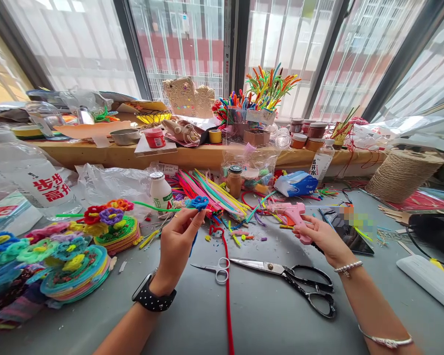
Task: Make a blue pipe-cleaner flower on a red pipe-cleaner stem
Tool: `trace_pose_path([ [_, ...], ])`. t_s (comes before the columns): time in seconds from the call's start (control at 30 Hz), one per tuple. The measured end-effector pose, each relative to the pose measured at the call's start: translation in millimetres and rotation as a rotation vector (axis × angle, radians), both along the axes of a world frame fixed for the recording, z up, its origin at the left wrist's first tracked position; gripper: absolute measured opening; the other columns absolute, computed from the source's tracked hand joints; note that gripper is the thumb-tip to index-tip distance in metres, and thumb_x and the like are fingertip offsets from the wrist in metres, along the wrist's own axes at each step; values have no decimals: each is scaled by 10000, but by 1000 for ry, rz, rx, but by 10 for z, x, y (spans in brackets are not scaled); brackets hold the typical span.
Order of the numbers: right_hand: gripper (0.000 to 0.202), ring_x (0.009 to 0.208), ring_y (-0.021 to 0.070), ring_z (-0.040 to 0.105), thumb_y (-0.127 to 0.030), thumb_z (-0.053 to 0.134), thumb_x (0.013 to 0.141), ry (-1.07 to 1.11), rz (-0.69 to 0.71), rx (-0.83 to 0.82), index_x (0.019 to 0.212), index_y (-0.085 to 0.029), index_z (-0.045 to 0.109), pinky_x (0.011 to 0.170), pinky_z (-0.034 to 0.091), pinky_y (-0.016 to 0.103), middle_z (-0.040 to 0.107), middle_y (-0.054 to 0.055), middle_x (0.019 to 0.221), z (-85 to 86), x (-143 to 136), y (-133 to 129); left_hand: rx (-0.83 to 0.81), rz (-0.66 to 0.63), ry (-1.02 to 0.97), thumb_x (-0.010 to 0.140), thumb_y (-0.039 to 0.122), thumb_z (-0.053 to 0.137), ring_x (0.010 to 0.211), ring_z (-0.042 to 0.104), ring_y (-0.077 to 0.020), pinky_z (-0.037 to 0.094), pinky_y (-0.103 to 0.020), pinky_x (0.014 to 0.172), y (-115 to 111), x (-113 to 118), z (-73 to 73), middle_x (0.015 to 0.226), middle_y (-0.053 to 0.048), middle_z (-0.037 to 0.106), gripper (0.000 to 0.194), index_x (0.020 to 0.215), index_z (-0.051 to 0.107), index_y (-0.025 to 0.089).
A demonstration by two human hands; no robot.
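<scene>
I had the left hand (177, 241) raised over the grey table (259, 315), fingertips pinched on a small blue pipe-cleaner flower (199, 202), its stem hanging down behind the palm; held up like that, the bloom faced me and stayed clear of the clutter. My right hand (318, 235) was wrapped around the grip of a pink glue gun (290, 213), whose nozzle pointed left toward the flower, the two still apart. Just below my hands lay big black-handled scissors (292, 278), a small grey pair (216, 270) and a long red pipe cleaner (227, 291), all close by. Finished flower coasters (77, 273) were stacked at the left, out of the way. Farther back, a cup on the shelf held upright pipe cleaners (266, 88), a clear bag (253, 172) held bright scraps beside a lidded glass jar (234, 181), and a small white bottle (160, 191) stood capped.
</scene>
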State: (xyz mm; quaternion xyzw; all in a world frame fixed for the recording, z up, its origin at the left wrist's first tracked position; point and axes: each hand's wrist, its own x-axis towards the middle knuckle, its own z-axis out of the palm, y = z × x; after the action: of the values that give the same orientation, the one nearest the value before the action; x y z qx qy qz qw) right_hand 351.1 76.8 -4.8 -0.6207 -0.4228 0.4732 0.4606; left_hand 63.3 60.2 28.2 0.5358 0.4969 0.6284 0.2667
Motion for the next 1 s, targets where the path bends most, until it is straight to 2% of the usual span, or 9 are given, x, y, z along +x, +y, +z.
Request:
trace_pose_path([
  [0.13, 247, 559, 125, 571, -260, 579, 655, -56, 128, -85, 870, -139, 584, 418, 380, 172, 631, 21, 607, -20, -26, 1, -20, 11, -11, 643, 299, 610, 501, 334, -62, 281, -195, 462, 2, -3, 0, 595, 40, 448, 123, 684, 634, 186],
  [0.23, 175, 582, 118, 579, -254, 576, 661, 37, 200, -117, 786, -138, 616, 421, 388, 158, 645, 30, 644, 1, -47, -4, -46, -13, -29, 648, 313, 604, 509, 352, -66, 279, -194, 454, 13, -11, -3, 593, 34, 467, 140, 678, 629, 178],
  [0.37, 128, 610, 110, 585, -206, 576, 648, 209, 178, -78, 753, -148, 621, 493, 444, 170, 660, 36, 745, -16, -93, 66, -66, -28, -83, 641, 320, 610, 514, 372, -74, 269, -196, 431, 25, -15, -6, 600, 20, 489, 164, 695, 633, 167],
  [0.53, 115, 448, 84, 520, -244, 596, 646, 199, 138, -15, 641, -128, 596, 402, 407, 168, 593, 3, 522, -90, -198, 259, -88, -41, -210, 597, 305, 649, 471, 346, -54, 252, -185, 401, 26, -8, 12, 576, 20, 508, 176, 673, 634, 147],
  [0.67, 114, 590, 121, 599, -245, 581, 668, 210, 148, 2, 649, -135, 602, 556, 483, 195, 648, 41, 648, -111, -258, 320, -165, -50, -384, 532, 319, 685, 456, 349, -45, 225, -173, 369, 29, -4, 53, 557, 13, 523, 253, 686, 638, 123],
  [0.77, 145, 694, 153, 626, -260, 552, 698, 226, 178, -13, 701, -128, 610, 638, 498, 216, 667, 72, 722, -87, -285, 321, -177, -62, -421, 513, 319, 695, 458, 351, -43, 224, -169, 367, 32, -9, 74, 552, 13, 525, 261, 672, 639, 119],
  [0.87, 216, 716, 179, 635, -311, 494, 745, 245, 207, -18, 834, -134, 581, 633, 512, 253, 665, 90, 799, -42, -323, 352, -169, -73, -418, 523, 317, 690, 455, 346, -41, 225, -170, 368, 35, -19, 76, 555, 16, 528, 246, 665, 636, 125],
  [1.0, 306, 647, 197, 643, -377, 472, 759, 244, 257, -37, 976, -165, 511, 595, 528, 312, 648, 94, 835, -34, -386, 440, -164, -84, -416, 537, 327, 680, 442, 334, -40, 218, -179, 366, 39, -28, 68, 546, 24, 523, 231, 651, 629, 133],
])
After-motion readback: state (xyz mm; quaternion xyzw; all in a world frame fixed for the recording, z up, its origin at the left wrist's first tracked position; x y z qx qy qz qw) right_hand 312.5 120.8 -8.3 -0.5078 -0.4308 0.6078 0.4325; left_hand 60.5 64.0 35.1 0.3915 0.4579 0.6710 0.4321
